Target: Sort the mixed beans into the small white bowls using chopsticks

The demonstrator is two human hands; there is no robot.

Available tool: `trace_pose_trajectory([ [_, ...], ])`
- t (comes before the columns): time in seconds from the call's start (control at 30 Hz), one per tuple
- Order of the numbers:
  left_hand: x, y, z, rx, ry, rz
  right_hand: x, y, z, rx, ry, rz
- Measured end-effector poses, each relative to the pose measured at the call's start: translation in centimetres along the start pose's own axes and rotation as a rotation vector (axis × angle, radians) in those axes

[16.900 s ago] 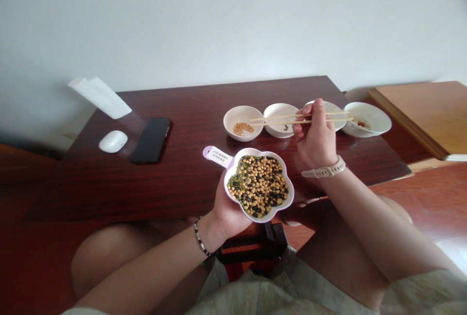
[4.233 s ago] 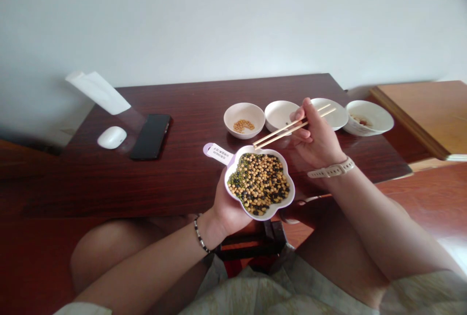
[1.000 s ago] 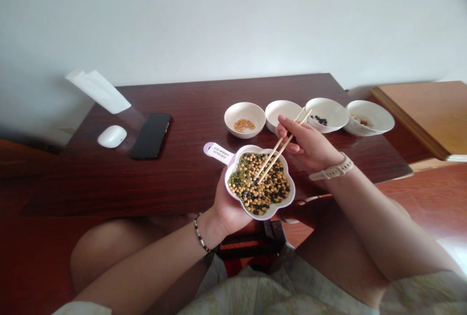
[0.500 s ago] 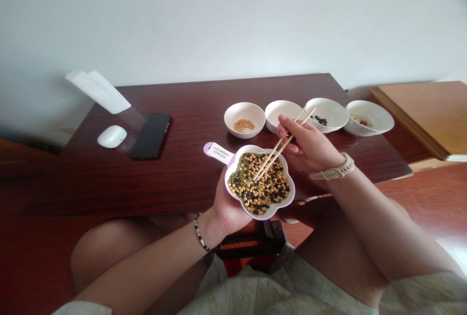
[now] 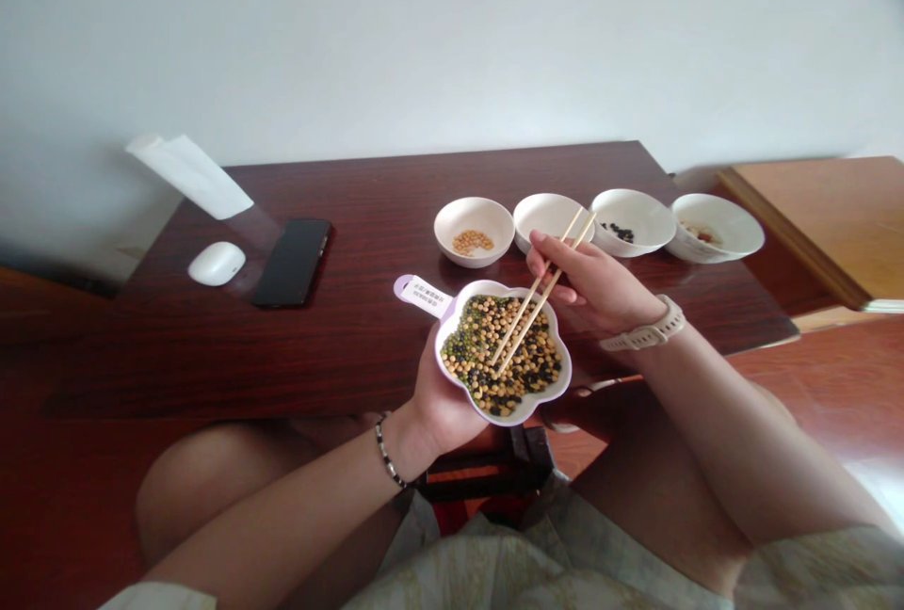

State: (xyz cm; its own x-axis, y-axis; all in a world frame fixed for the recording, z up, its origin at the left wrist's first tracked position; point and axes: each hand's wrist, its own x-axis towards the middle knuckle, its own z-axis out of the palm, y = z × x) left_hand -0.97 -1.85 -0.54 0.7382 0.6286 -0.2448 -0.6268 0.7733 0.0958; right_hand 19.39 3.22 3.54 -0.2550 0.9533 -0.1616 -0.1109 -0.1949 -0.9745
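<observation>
My left hand (image 5: 446,408) grips a flower-shaped bowl (image 5: 566,367) from below, white inside with a lilac rim and a labelled handle. Mixed beans (image 5: 487,332), yellow, black and green, fill it. Between the fingers of my right hand (image 5: 589,280) is a pair of wooden chopsticks (image 5: 540,295), their tips slightly apart among the beans. Whether a bean sits between the tips I cannot tell. Behind stand a white bowl with yellow beans (image 5: 472,242), a second white bowl (image 5: 547,207) partly hidden by my hand, and a third with black beans (image 5: 619,232).
At the row's right end, another white bowl (image 5: 727,248) holds some reddish and pale pieces. A black phone (image 5: 293,262), a white earbud case (image 5: 217,264) and a folded white paper item (image 5: 190,177) occupy the left of the dark wooden table (image 5: 367,215).
My right hand has shifted slightly left and down. The chopstick tips have spread a little and sit lower in the beans. My left hand and the flower-shaped bowl stay in place.
</observation>
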Motion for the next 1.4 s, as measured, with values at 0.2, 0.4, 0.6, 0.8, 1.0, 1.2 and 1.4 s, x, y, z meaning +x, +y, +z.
trace_pose_trajectory([
  [0.2, 0.09, -0.02, 0.16, -0.004, -0.008, 0.009, -0.11, -0.07, 0.22, -0.065, -0.013, -0.006],
  [0.4, 0.13, 0.13, 0.11, -0.006, 0.015, -0.005, 0.06, -0.03, -0.06, 0.016, -0.020, 0.044],
  [0.6, 0.13, 0.09, 0.26, 0.017, 0.022, -0.006, -0.06, 0.09, -0.15, -0.062, 0.018, -0.011],
  [0.8, 0.09, 0.00, 0.40, 0.002, 0.050, -0.008, -0.16, 0.01, 0.11, -0.102, 0.014, -0.013],
  [1.0, 0.09, 0.11, 0.43, -0.009, 0.071, -0.018, 0.11, 0.06, -0.26, 0.011, -0.009, 0.033],
  [1.2, 0.03, 0.03, 0.43, 0.003, 0.064, -0.011, 0.19, 0.12, -0.44, 0.039, -0.002, 0.017],
  [1.4, 0.03, 0.08, 0.35, 0.017, 0.011, -0.014, 0.03, 0.02, -0.30, -0.016, 0.056, 0.004],
])
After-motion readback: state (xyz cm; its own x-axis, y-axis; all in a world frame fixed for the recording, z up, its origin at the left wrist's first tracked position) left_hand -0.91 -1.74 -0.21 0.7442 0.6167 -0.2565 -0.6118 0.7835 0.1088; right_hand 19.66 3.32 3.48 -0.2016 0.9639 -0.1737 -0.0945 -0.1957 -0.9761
